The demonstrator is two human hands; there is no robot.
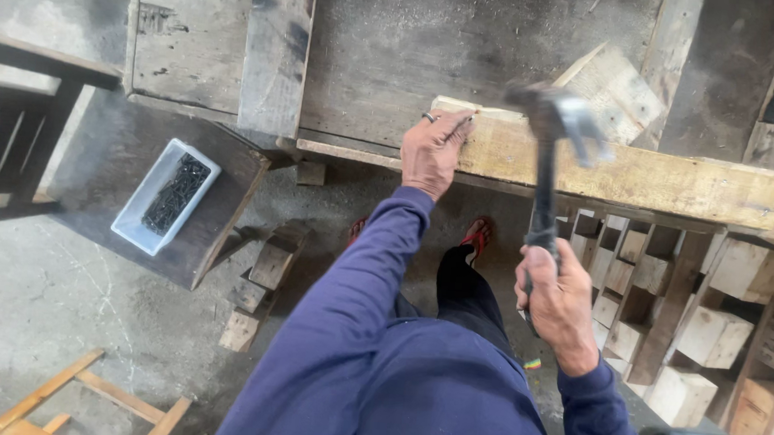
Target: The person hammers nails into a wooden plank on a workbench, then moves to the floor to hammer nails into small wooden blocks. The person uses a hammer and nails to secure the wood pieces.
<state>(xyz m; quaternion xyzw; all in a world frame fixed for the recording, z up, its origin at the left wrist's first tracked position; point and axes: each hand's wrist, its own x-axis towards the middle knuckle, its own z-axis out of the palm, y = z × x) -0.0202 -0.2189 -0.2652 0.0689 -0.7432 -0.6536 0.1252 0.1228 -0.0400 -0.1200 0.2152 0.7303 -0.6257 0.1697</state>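
Note:
My left hand (431,148) rests on the near end of a pale wooden plank (644,176), fingers pinched together at its top edge as if on something small; I cannot make out a nail. A ring shows on one finger. My right hand (558,298) grips the black handle of a claw hammer (553,120), whose blurred metal head hangs raised just above the plank, right of my left hand. The plank lies along the front edge of a grey workbench (398,55).
A white tray of dark nails (169,195) sits on a dark low board at left. Stacked wooden blocks (706,331) fill the space under the plank at right. Loose blocks (260,281) lie on the concrete floor, with a wooden frame (75,400) at bottom left.

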